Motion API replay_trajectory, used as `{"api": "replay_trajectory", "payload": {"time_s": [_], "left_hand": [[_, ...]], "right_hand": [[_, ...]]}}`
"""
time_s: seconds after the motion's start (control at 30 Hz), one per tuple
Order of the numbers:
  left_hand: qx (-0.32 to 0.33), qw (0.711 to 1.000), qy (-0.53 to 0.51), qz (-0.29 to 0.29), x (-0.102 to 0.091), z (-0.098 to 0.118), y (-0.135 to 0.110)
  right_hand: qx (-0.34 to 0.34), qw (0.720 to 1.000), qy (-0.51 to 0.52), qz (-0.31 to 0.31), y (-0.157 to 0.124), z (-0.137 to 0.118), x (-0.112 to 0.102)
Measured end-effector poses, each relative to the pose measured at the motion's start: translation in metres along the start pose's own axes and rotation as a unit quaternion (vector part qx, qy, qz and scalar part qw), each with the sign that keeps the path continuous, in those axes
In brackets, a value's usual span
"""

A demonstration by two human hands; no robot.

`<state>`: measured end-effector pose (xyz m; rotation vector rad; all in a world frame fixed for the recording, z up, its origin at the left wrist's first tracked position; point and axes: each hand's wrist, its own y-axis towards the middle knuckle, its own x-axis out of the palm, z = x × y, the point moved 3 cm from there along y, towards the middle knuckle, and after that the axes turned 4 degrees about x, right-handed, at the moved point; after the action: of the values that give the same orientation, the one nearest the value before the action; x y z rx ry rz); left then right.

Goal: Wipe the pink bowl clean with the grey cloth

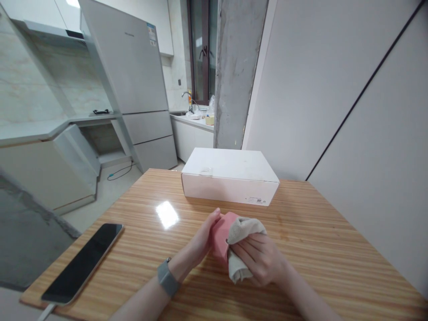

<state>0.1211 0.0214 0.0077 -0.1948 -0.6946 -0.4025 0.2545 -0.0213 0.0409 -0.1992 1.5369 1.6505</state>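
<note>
A pink object (pixel 220 238) with flat faces, perhaps a small box, is held above the wooden table in front of me. My left hand (pixel 204 236) grips it from the left side, thumb along its upper edge; a grey watch is on that wrist. Bunched in my right hand (pixel 259 258) is a light grey cloth (pixel 245 227), pressed against the right face of the pink object. The cloth and my right fingers cover much of that face, so its exact kind stays unclear.
A white cardboard box (pixel 227 187) stands on the wooden table (pixel 140 249) just beyond my hands. At the left edge lies a black-screened phone (pixel 83 263) with a white cable. A wall runs along the right; a fridge (pixel 130 67) and counters stand behind.
</note>
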Motion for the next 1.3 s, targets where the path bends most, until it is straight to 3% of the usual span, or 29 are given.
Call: {"api": "replay_trajectory", "payload": {"time_s": [0.23, 0.67, 0.73, 0.87, 1.0, 1.13, 1.3], "left_hand": [[-0.071, 0.997, 0.025, -0.02, -0.005, 0.001, -0.004], [0.026, 0.973, 0.229, 0.021, -0.01, 0.01, 0.0], [0.036, 0.979, 0.198, 0.024, -0.009, 0.008, 0.0], [0.052, 0.998, 0.028, 0.011, 0.001, 0.001, 0.003], [0.017, 0.999, -0.046, -0.021, 0.01, -0.002, 0.005], [-0.02, 0.999, 0.05, 0.0, 0.002, 0.005, 0.001], [0.027, 0.975, 0.216, 0.053, -0.007, 0.017, -0.001]], "right_hand": [[-0.011, 1.0, 0.016, -0.017, 0.005, -0.007, -0.001], [0.045, 0.998, -0.002, -0.031, -0.001, -0.002, 0.004], [0.069, 0.997, -0.015, -0.028, -0.001, -0.001, 0.004], [0.138, 0.988, -0.061, -0.022, -0.001, 0.011, 0.001], [0.106, 0.993, -0.061, -0.001, -0.007, 0.014, -0.001], [0.051, 0.998, -0.031, -0.015, -0.011, 0.003, 0.01], [0.042, 0.999, -0.002, -0.023, -0.006, 0.0, 0.019]]}}
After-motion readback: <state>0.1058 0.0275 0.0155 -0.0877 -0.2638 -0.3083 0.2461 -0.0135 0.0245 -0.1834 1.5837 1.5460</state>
